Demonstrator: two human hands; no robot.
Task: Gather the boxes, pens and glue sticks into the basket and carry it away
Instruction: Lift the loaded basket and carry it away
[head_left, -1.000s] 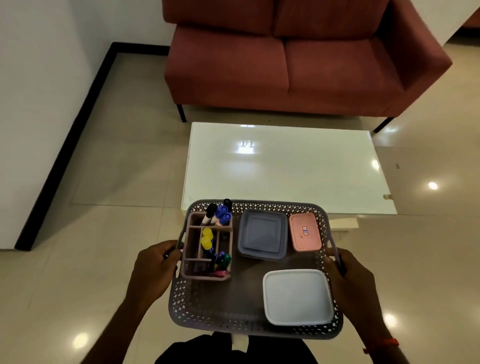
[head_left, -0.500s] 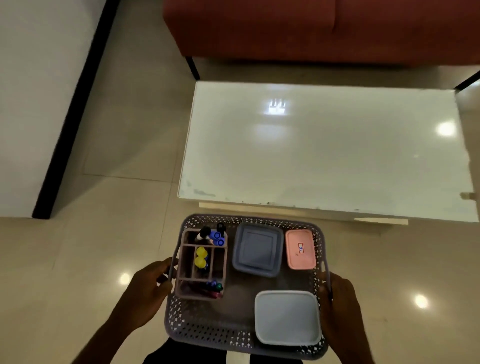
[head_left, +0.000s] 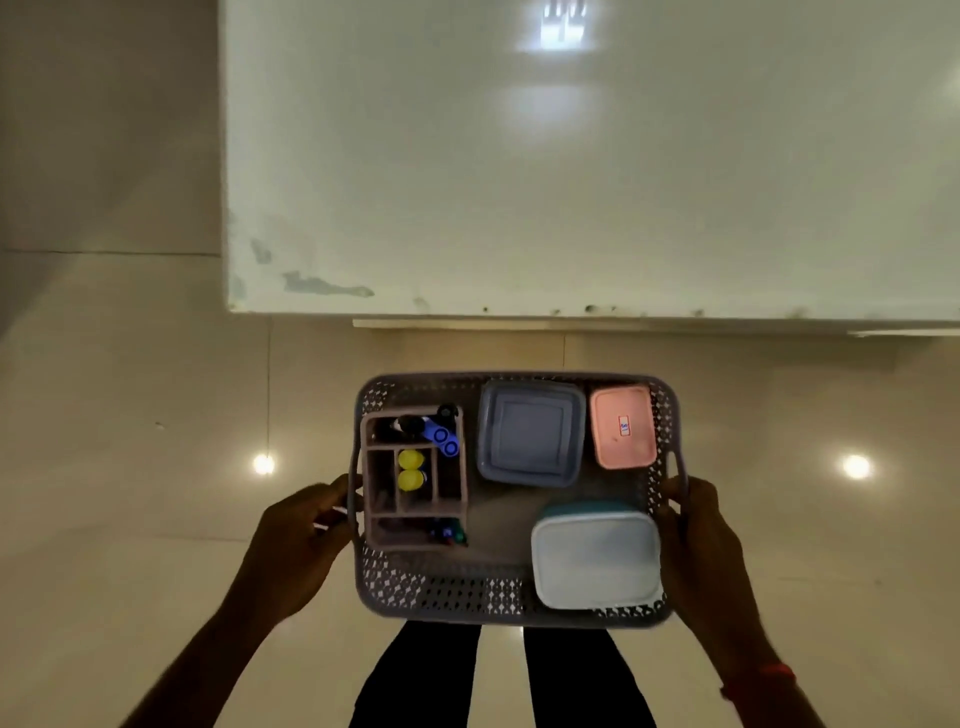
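Observation:
I hold a grey perforated basket (head_left: 441, 592) in the air in front of my legs, short of the white table. My left hand (head_left: 296, 545) grips its left handle and my right hand (head_left: 701, 540) grips its right handle. Inside, a pink divided organiser (head_left: 374, 493) stands at the left with blue-capped pens (head_left: 441, 439), two yellow-capped glue sticks (head_left: 410, 470) and more pens at its near end. A grey-blue box (head_left: 530, 431), a pink box (head_left: 623, 426) and a white-lidded box (head_left: 595, 558) lie beside it.
The white table (head_left: 571, 182) fills the upper view, its near edge chipped and just beyond the basket. Glossy beige floor tiles (head_left: 130, 415) lie to the left, right and below, with light reflections. My dark trouser legs (head_left: 426, 675) show under the basket.
The view has tilted down and closed in on the table; the sofa has left the frame. The basket stays in both hands, its contents unmoved.

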